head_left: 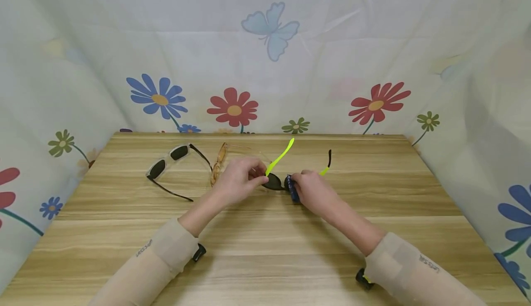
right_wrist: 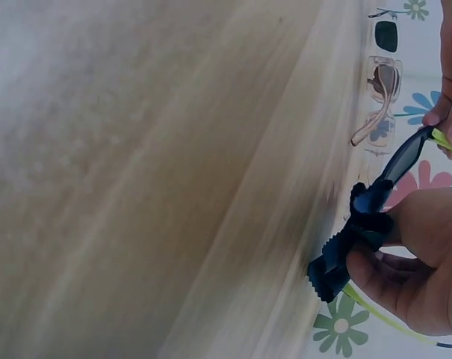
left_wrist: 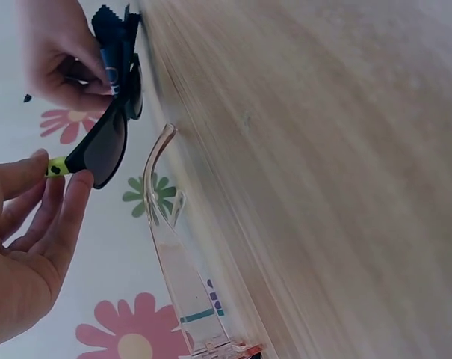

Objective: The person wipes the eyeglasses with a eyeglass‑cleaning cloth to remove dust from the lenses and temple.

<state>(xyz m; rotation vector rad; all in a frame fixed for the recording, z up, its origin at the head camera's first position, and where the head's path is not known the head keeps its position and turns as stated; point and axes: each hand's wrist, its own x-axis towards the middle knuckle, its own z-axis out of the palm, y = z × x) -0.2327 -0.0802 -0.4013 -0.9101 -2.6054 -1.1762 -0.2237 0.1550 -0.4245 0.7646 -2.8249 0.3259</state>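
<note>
Dark-lensed sunglasses (head_left: 274, 182) with neon yellow temples are held up over the table between both hands. My left hand (head_left: 240, 179) pinches them at the hinge end of the left temple, as the left wrist view shows. With the right hand (head_left: 317, 191) I pinch a dark blue cloth (head_left: 293, 189) with zigzag edges around the other lens. That lens is mostly hidden under the cloth (right_wrist: 360, 235). Behind the left hand lie clear orange-tinted glasses (head_left: 219, 163), partly covered by it.
White-framed sunglasses (head_left: 168, 159) with black temples lie open on the left of the wooden table (head_left: 265, 260). A flower-printed curtain (head_left: 315, 75) stands along the table's back and sides.
</note>
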